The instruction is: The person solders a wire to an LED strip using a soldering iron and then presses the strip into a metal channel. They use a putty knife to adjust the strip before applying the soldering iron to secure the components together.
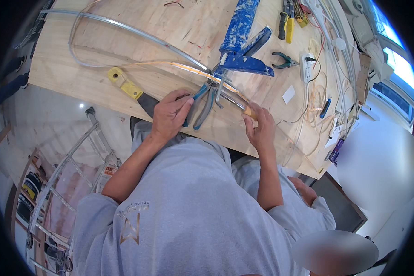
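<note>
My right hand [262,131] is closed around the wooden-looking handle of a soldering iron [235,102], its shiny metal barrel pointing up and left across the wooden table [138,34]. My left hand [169,115] pinches something thin and dark by the table's front edge; I cannot make out what. Close to its fingertips lie pliers with blue-grey handles [206,108]. A lit LED strip [188,69] runs beside an aluminium channel [147,36] toward the base of a blue, paint-spattered caulking gun [239,32]. That gun partly hides the spot where they meet.
A yellow-handled scraper [124,83] lies left of my left hand. Farther right are green-handled pliers [285,60], a white power strip [306,68], loose cables and a white card [288,94]. A metal ladder [69,161] stands at lower left. Another person [315,214] is close on my right.
</note>
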`<control>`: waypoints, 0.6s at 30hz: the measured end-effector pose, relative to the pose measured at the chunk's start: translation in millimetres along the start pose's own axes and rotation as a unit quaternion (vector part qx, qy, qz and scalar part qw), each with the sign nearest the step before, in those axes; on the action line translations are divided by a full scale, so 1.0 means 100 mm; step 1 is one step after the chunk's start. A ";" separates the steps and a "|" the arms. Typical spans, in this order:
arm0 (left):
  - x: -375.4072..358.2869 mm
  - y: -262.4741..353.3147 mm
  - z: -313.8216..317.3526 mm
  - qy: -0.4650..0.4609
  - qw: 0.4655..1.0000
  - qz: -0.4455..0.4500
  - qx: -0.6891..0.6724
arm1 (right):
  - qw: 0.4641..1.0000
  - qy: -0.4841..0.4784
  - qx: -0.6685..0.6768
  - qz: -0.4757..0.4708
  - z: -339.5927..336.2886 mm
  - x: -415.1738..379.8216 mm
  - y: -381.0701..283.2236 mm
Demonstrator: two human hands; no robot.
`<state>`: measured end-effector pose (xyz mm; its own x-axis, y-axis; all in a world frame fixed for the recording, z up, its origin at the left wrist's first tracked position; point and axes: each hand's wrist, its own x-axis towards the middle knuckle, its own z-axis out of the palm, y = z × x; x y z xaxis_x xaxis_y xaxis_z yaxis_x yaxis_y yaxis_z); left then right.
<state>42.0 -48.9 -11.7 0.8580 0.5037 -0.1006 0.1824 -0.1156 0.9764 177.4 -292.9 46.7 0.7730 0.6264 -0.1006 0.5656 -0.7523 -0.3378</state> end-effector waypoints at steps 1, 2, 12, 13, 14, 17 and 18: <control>0.00 -0.02 0.01 0.002 1.000 0.002 0.000 | 0.999 -0.010 0.035 0.021 0.01 -0.06 0.04; 0.00 -0.03 0.01 0.002 1.000 0.004 0.000 | 0.996 -0.019 0.070 0.043 0.00 -0.10 0.07; 0.04 0.05 -0.30 0.008 0.997 -0.006 0.077 | 0.969 0.144 0.112 0.168 -0.70 -0.32 0.42; 0.08 0.04 -0.33 0.006 0.995 0.028 0.099 | 0.954 0.144 0.135 0.227 -0.82 -0.31 0.45; 0.10 0.05 -0.37 0.010 0.994 0.032 0.101 | 0.922 0.170 0.245 0.247 -0.93 -0.26 0.45; 0.21 0.02 -0.44 0.021 0.996 0.024 0.078 | 0.899 0.194 0.344 0.189 -1.45 -0.10 0.64; 0.25 0.02 -0.45 0.028 0.997 0.017 0.066 | 0.900 0.221 0.334 0.171 -1.62 -0.01 0.70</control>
<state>41.9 2.3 -3.5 0.8375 0.5438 -0.0540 0.2192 -0.2438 0.9447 262.5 -379.9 174.6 0.9913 0.1290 0.0271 0.0890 -0.5030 -0.8597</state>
